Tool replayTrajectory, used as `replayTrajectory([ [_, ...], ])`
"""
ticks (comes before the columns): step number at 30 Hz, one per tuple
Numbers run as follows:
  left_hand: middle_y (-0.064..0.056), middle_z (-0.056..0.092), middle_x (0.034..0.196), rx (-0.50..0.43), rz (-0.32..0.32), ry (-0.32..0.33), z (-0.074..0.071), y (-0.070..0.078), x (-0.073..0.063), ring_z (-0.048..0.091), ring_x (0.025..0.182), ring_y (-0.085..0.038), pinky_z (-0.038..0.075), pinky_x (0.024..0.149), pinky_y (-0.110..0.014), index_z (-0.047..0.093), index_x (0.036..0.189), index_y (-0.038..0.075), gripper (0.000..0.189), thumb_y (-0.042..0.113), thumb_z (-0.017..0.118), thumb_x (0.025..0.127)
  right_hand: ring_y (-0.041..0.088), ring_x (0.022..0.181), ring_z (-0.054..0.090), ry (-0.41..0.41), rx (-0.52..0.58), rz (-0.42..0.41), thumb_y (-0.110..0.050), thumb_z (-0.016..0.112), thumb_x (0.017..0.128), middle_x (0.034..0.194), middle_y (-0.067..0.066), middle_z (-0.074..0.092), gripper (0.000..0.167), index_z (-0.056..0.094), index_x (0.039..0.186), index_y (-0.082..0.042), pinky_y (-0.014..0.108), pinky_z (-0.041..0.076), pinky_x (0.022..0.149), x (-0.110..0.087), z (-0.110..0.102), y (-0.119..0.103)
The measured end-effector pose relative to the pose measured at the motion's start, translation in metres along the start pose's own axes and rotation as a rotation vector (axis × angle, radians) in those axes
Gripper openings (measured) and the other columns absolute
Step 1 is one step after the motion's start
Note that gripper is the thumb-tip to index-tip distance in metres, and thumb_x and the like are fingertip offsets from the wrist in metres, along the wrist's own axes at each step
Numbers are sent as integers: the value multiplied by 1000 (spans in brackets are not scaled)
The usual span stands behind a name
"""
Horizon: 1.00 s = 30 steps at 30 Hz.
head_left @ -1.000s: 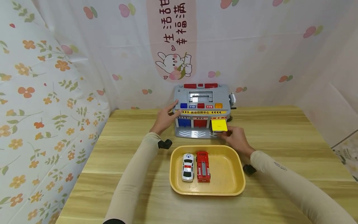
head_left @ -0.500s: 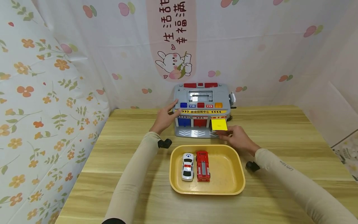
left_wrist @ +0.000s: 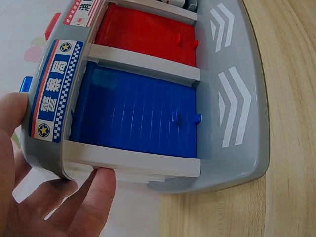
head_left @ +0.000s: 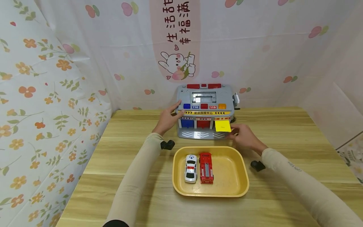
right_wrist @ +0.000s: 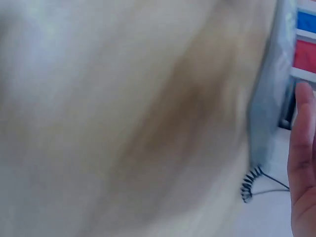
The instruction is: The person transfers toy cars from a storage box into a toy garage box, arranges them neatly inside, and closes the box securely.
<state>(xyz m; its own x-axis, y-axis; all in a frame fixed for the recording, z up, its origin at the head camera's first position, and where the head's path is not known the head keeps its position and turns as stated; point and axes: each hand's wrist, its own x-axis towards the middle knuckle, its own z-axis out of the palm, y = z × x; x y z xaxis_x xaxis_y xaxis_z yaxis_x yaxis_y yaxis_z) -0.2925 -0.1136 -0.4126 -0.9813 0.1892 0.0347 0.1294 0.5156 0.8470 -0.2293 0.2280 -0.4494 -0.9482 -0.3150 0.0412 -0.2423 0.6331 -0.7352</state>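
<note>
A grey toy garage [head_left: 205, 107] stands at the back of the table, with a blue door [left_wrist: 138, 113], a red door [left_wrist: 148, 34] and a raised yellow door [head_left: 222, 126]. My left hand [head_left: 166, 119] holds its left front corner, fingertips against the side wall. Beside the yellow door's right edge is my right hand [head_left: 244, 137], one finger straight toward the third bay in the right wrist view; nothing shows in its grip. Part of a white toy vehicle [left_wrist: 175, 2] shows in that bay in the left wrist view. Whether the right fingertips touch the garage, I cannot tell.
A yellow tray [head_left: 229, 192] lies in front of the garage. In it are a white police car [head_left: 191, 168] and a red fire truck [head_left: 206, 168]. A black coiled cord [right_wrist: 249, 182] hangs at the garage's right side. A patterned curtain [head_left: 127, 69] stands behind.
The vehicle end that showed under the yellow door has gone into the bay. My right hand has shifted slightly right, away from the doorway. The left hand stays in place.
</note>
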Motion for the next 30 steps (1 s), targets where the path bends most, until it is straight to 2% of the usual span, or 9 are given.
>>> replayTrajectory([
  [3, 2, 38, 163, 1, 7, 3, 0, 1, 0, 43, 147, -25, 47, 114, -41, 39, 151, 44, 60, 51, 62, 96, 27, 84, 69, 45, -1, 8, 0, 66, 91, 109, 22, 71, 28, 69, 119, 2, 21, 56, 67, -1, -11, -5],
  [7, 0, 37, 163, -1, 6, -1, 0, 1, 0, 44, 146, -27, 47, 114, -42, 38, 151, 45, 60, 52, 62, 96, 30, 81, 69, 91, -2, 25, -5, 65, 95, 103, 21, 73, 18, 72, 110, -2, 23, 57, 64, -3, -26, -13],
  [11, 1, 36, 164, -5, -3, -6, -1, 1, -1, 43, 147, -27, 46, 115, -43, 37, 151, 47, 59, 52, 61, 97, 18, 75, 67, 119, 1, 15, -12, 67, 95, 100, 21, 74, 17, 73, 108, -2, 26, 58, 64, -4, -35, -22],
  [15, 2, 35, 164, -2, -5, -9, -2, 0, -1, 40, 149, -25, 45, 116, -43, 36, 151, 48, 59, 52, 60, 97, 9, 70, 64, 138, -2, 3, -14, 68, 95, 97, 20, 74, 20, 73, 109, 0, 24, 56, 61, -3, -40, -31],
  [22, 0, 35, 164, 7, -3, -22, -2, 1, 0, 43, 146, -31, 46, 115, -45, 36, 151, 48, 60, 53, 60, 97, 13, 75, 60, 220, -43, -65, -12, 73, 91, 94, 14, 74, 15, 74, 104, -5, 17, 51, 63, 0, -39, -44],
  [25, 0, 34, 165, 16, -11, -31, -2, 2, 0, 43, 146, -32, 45, 115, -46, 35, 151, 48, 60, 53, 60, 97, 17, 80, 57, 273, -96, -125, -11, 79, 85, 95, 12, 73, 21, 74, 105, -6, 17, 46, 64, 3, -37, -49],
  [27, -1, 34, 165, 20, -16, -32, -2, 2, 0, 43, 146, -31, 46, 115, -46, 35, 151, 48, 60, 53, 59, 97, 20, 84, 55, 294, -150, -161, -11, 83, 81, 100, 11, 71, 31, 72, 109, -6, 23, 43, 65, 6, -36, -51],
  [30, -1, 34, 165, 23, -16, -33, -2, 2, -1, 43, 147, -30, 47, 114, -45, 35, 152, 47, 60, 52, 59, 98, 27, 98, 53, 289, -205, -189, -10, 88, 74, 115, 15, 64, 51, 66, 120, -4, 37, 48, 79, 12, -36, -51],
])
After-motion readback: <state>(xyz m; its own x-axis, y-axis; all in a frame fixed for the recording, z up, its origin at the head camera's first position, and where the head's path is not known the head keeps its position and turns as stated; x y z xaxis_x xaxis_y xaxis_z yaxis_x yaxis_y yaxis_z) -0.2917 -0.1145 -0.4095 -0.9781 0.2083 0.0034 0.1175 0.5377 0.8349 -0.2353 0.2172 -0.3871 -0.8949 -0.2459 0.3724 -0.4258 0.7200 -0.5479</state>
